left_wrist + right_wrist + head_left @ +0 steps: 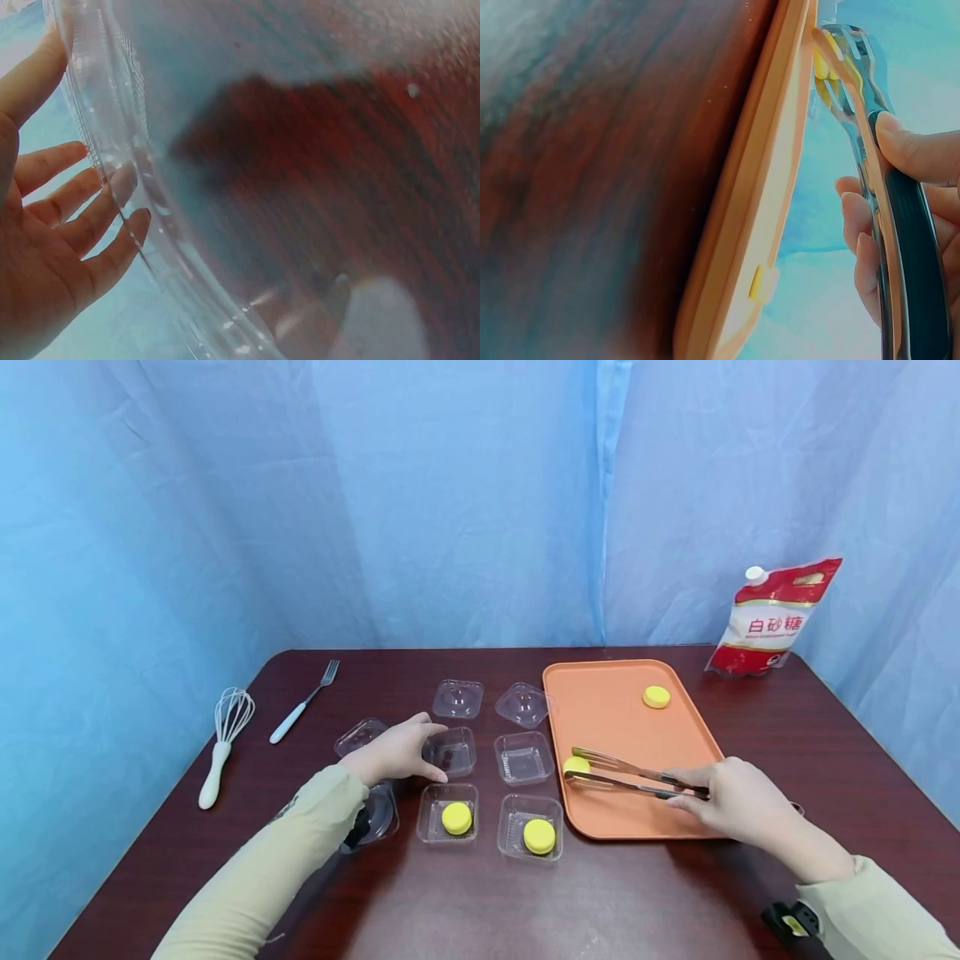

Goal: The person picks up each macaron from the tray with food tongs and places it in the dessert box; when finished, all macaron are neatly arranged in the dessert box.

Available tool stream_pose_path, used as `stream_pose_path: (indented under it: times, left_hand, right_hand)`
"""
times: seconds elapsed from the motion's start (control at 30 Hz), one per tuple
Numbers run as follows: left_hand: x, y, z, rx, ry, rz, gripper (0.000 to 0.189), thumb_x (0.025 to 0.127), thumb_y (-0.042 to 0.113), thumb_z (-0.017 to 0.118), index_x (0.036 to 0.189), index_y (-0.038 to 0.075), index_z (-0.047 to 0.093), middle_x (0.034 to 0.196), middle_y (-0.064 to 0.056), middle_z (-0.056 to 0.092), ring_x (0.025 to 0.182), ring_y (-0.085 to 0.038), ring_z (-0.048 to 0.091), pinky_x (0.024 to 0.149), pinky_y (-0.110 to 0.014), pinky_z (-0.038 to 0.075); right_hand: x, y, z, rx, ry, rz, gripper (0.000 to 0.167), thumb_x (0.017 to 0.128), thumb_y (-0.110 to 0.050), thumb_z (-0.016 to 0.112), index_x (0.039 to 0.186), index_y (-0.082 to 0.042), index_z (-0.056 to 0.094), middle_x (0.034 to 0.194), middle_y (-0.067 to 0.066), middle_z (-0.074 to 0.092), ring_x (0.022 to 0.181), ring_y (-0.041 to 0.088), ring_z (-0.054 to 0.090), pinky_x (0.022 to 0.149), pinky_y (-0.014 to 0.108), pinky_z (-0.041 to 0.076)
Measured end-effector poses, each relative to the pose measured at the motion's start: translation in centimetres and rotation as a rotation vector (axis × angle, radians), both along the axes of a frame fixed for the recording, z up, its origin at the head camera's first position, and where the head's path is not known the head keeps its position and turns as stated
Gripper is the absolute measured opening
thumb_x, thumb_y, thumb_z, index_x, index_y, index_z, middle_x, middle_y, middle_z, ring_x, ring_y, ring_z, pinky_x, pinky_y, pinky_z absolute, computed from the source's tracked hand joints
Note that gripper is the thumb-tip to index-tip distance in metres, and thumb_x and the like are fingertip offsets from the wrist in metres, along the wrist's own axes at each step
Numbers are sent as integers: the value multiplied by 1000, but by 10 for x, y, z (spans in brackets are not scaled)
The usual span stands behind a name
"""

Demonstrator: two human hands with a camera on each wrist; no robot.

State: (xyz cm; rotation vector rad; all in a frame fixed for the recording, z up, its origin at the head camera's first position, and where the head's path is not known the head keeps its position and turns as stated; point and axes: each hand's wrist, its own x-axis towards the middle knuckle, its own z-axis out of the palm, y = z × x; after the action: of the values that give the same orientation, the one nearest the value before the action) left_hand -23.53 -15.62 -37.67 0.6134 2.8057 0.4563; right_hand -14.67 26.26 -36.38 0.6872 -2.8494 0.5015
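In the head view my right hand (742, 797) grips metal tongs (622, 783) with dark handles, their tips on either side of a yellow macaron (576, 766) at the orange tray's left edge. The right wrist view shows the thumb pressed along the handle of the tongs (919, 262) and yellow between the tips. My left hand (397, 749) reaches around the left side of a clear plastic box (456, 753), thumb at the near side and fingers at the far side. Seen up close in the left wrist view, the left hand (56, 232) has fairly straight, spread fingers touching clear plastic.
Another macaron (656, 697) lies on the orange tray (600, 681). Two nearer boxes (435, 833) each hold one macaron; another clear box (522, 758) sits left of the tray. Clear lids (458, 699), a fork (303, 703), a whisk (222, 745) and a sugar pouch (772, 622) lie or stand around.
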Motion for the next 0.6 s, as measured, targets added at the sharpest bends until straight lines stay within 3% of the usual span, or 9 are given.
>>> stream_pose_path:
  times: [0.33, 0.6]
  left_hand:
    - [-1, 0, -1, 0, -1, -6, 78, 72, 35, 82, 136, 6, 50, 112, -9, 53, 86, -16, 50, 80, -33, 45]
    - [-2, 0, -2, -1, -13, -12, 78, 72, 34, 82, 138, 7, 49, 109, -7, 52, 83, -15, 48, 75, -32, 43]
  right_hand:
    - [-4, -7, 5, -25, 102, 30, 32, 70, -16, 82, 100, -7, 75, 55, -16, 58, 47, -5, 32, 43, 18, 29]
    - [-8, -19, 7, -56, 172, 72, 30, 69, -15, 83, 98, -9, 76, 50, -20, 42, 48, -6, 30, 44, 17, 28]
